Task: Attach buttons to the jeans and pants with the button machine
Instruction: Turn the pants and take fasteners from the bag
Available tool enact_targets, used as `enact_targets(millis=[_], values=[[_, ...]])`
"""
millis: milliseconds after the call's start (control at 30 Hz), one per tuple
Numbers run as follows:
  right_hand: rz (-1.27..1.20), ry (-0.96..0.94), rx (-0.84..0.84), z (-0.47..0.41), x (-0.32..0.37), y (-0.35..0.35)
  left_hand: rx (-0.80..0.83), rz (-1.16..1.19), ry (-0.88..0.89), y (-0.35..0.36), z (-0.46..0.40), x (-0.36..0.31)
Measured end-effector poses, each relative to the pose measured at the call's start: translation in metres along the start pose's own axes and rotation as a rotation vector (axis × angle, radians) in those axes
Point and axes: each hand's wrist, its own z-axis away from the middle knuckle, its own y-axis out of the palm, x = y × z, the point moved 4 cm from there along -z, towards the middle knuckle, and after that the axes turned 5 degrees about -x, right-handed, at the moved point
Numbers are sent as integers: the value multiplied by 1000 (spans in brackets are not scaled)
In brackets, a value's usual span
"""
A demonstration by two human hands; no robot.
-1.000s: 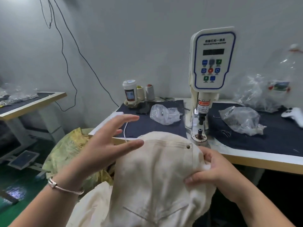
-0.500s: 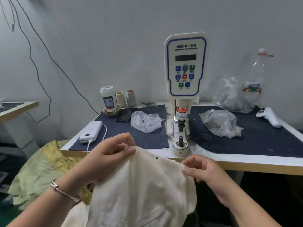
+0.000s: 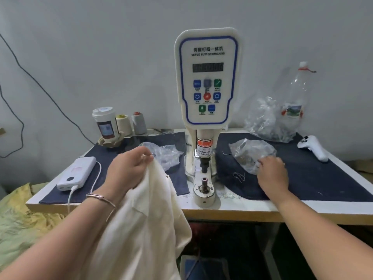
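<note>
The white servo button machine (image 3: 205, 77) stands mid-table, its lower die (image 3: 204, 181) bare near the front edge. My left hand (image 3: 127, 168) grips the top edge of cream pants (image 3: 145, 229), which hang over the table's front left of the die. A small metal button (image 3: 167, 176) shows on the cloth near the hand. My right hand (image 3: 272, 172) reaches into the mouth of a clear plastic bag of metal parts (image 3: 250, 153) on the dark mat right of the machine; its fingertips are hidden by the plastic.
A white power bank (image 3: 77, 172) with cable lies at the left. A cup (image 3: 105, 123) and thread cones (image 3: 139, 123) stand behind. Another clear bag (image 3: 167, 153) lies left of the machine. A white controller (image 3: 312, 147), a plastic bottle (image 3: 296, 98) and a larger bag (image 3: 268, 122) sit right.
My right hand has let go of the pants and moved right to the bag of parts. My left hand alone holds the pants, raised over the table edge.
</note>
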Motion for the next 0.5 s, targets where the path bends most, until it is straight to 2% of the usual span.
enact_targets(millis=[133,200,333,500], values=[[78,73,180,-15,2,25,165,-260,-13,57,-1,28],[32,130,176,-17,-1,30,204,-219,-71,75,7,39],[12,144,150,-17,-6,35,163,-29,-191,81,10,54],[20,141,134,-16,-4,36,148,56,-238,80,11,57]])
